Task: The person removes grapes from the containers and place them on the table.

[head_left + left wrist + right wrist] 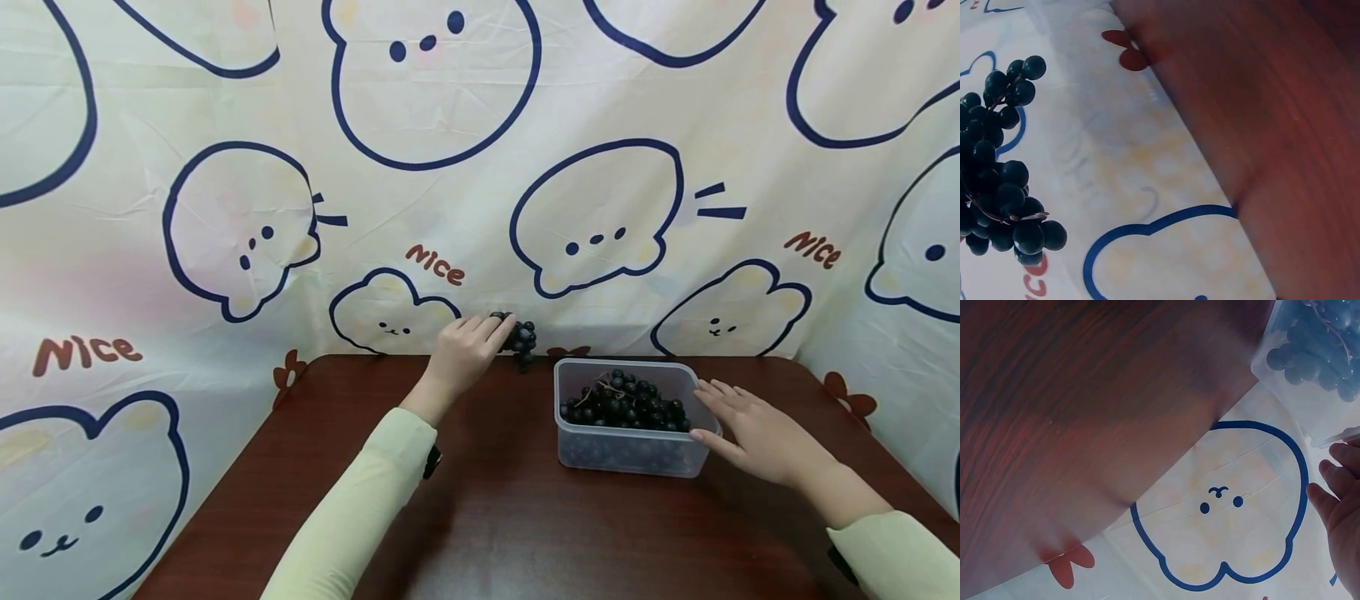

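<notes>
My left hand point(467, 348) grips a bunch of dark grapes point(521, 337) near the back edge of the table, and the grapes hang to the right of its fingers. In the left wrist view the same bunch point(1000, 181) fills the left side, thin stems showing between the berries. A clear plastic container point(630, 452) with more dark grapes point(626, 400) inside stands to the right on the table. My right hand point(753, 429) rests at the container's right side, its fingers extended along the rim. The right wrist view shows those fingertips point(1329, 472) beside the container wall point(1285, 403).
The dark reddish-brown wooden table point(495, 517) spans the lower view. A pale cloth point(480, 200) with blue cartoon outlines hangs behind it and at both sides, close to the table's back edge.
</notes>
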A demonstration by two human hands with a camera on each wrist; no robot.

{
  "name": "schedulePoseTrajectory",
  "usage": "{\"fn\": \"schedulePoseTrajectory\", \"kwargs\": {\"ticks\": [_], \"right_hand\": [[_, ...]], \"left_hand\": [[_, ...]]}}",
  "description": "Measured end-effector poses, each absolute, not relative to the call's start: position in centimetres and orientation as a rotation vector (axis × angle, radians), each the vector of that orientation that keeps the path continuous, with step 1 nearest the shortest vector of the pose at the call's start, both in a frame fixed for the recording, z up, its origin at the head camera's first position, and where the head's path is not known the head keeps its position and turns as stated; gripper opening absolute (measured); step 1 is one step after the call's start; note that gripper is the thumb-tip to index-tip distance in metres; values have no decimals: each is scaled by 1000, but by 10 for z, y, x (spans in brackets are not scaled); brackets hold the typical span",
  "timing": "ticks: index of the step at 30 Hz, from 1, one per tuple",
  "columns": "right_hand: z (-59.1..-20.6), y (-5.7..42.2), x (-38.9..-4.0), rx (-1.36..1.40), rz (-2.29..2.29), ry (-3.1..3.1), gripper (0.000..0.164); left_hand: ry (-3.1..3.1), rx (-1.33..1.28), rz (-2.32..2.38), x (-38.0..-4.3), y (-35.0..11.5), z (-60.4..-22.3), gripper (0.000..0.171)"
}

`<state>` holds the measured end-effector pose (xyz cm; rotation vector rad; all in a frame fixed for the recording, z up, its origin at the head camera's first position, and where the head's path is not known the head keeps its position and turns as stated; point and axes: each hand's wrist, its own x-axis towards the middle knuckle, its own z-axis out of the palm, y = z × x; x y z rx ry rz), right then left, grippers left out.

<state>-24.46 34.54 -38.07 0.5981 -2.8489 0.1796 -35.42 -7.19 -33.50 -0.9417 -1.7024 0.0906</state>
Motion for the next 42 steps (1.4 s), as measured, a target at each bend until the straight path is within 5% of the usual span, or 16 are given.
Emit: {"fn": "schedulePoseTrajectory", "kwargs": {"ticks": [42], "right_hand": [[-382,348,-246,621,199,-2847,75]], "left_hand": [[-2094,-812,82,-376,-63,-403,22]]}}
